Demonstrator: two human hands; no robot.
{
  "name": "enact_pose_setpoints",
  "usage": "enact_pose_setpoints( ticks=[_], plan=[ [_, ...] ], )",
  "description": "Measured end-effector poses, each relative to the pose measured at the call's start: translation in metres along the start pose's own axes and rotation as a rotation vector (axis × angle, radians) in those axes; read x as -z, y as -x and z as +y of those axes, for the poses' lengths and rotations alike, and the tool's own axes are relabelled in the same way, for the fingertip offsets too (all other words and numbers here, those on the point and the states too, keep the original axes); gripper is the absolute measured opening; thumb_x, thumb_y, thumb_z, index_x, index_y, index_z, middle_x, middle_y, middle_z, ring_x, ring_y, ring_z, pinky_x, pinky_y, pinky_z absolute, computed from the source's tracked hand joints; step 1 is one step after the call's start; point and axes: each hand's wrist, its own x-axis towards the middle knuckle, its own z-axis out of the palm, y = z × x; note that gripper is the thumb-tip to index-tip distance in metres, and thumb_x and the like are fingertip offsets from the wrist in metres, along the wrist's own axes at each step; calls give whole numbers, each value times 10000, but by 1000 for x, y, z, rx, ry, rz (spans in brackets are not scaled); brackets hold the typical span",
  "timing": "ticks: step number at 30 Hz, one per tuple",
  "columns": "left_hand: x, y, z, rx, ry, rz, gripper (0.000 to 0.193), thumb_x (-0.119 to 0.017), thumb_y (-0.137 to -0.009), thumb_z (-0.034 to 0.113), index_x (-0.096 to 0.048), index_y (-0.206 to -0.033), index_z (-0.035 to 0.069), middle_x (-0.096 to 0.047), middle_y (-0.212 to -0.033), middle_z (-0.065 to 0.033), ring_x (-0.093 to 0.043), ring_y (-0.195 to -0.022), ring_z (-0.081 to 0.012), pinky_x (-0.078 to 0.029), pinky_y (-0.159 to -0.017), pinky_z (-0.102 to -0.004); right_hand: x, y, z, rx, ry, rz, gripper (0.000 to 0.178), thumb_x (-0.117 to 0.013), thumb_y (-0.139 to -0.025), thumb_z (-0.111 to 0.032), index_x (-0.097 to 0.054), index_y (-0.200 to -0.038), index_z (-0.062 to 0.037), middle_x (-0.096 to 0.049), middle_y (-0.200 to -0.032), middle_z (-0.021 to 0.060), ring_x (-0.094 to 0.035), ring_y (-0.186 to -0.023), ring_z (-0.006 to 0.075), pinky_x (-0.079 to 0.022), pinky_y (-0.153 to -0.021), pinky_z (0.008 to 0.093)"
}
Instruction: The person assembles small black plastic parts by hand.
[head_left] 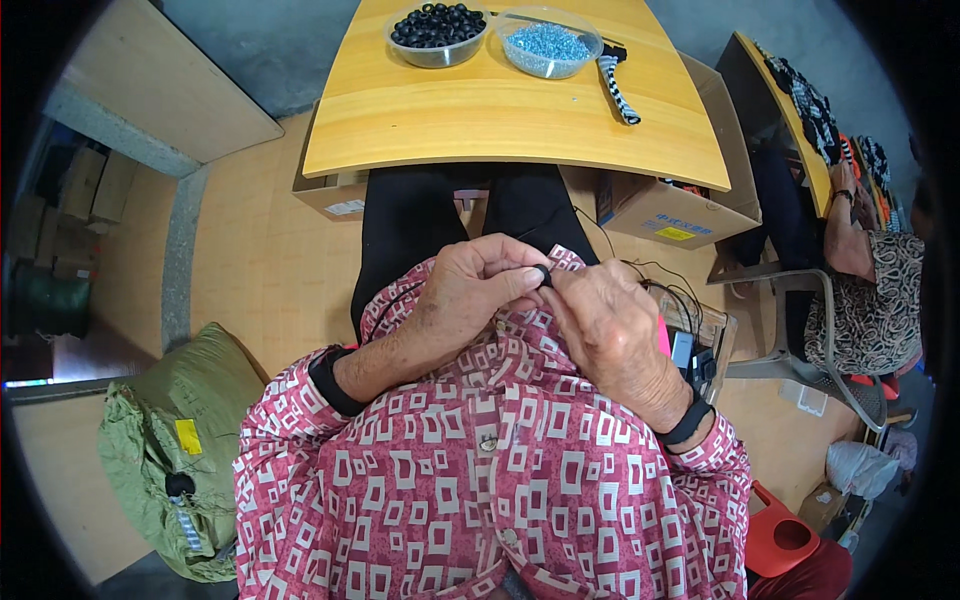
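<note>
Above my lap, both hands meet around a small round black bead (543, 275). My left hand (468, 282) pinches it from the left between thumb and fingers. From the right my right hand (610, 325) closes on the same bead, its fingertips partly hidden behind the knuckles. A thin black cord (393, 300) curves out beside my left hand; where its end goes cannot be made out. On the table ahead stand a clear bowl of black beads (438, 28) and a clear bowl of blue beads (548, 45).
The yellow wooden table (480, 120) has a black-and-white striped strip (617, 90) at its right. A cardboard box (680, 210) sits below it. A green sack (185, 420) lies at left. On the right, another person (865, 290) works at a second table; a red stool (778, 535) stands lower right.
</note>
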Motion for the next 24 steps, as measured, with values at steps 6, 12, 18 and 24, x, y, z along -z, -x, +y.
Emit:
enact_pose_setpoints(
  ticks=[6, 12, 18, 24],
  plan=[
    [5, -1, 0, 126, 107, -56, 200, -621, -943, 106, -636, -1105, -11, -683, -958, -73, -669, -829, -94, -564, -759, -202, 0, 3, -5, 11, 18, -39, 272, -730, -744, 21, -631, -997, 15, -609, -803, 129, -594, -717, 275, -492, -637, 351],
    [5, -2, -1, 90, 140, -88, 209, -618, -943, 101, -627, -1117, -15, -678, -983, -84, -679, -857, -106, -570, -778, -212, 2, 1, -1, 23, 27, -38, 296, -687, -741, 20, -600, -1022, 53, -561, -824, 130, -565, -750, 263, -498, -652, 341],
    [2, 0, 8, 56, 271, -93, 205, -601, -944, 66, -607, -1130, -19, -663, -1045, -98, -677, -897, -132, -575, -810, -225, 8, -9, -1, 37, -71, 93, 287, -721, -727, 34, -672, -1010, 23, -661, -861, 128, -615, -745, 253, -492, -655, 333],
    [0, 5, 23, 39, 322, -127, 195, -589, -953, 73, -599, -1132, -4, -654, -1081, -97, -673, -940, -145, -577, -835, -242, 15, -15, 2, -4, -225, 129, 280, -724, -722, 44, -695, -999, 5, -669, -849, 113, -615, -732, 240, -489, -654, 318]
  ],
)
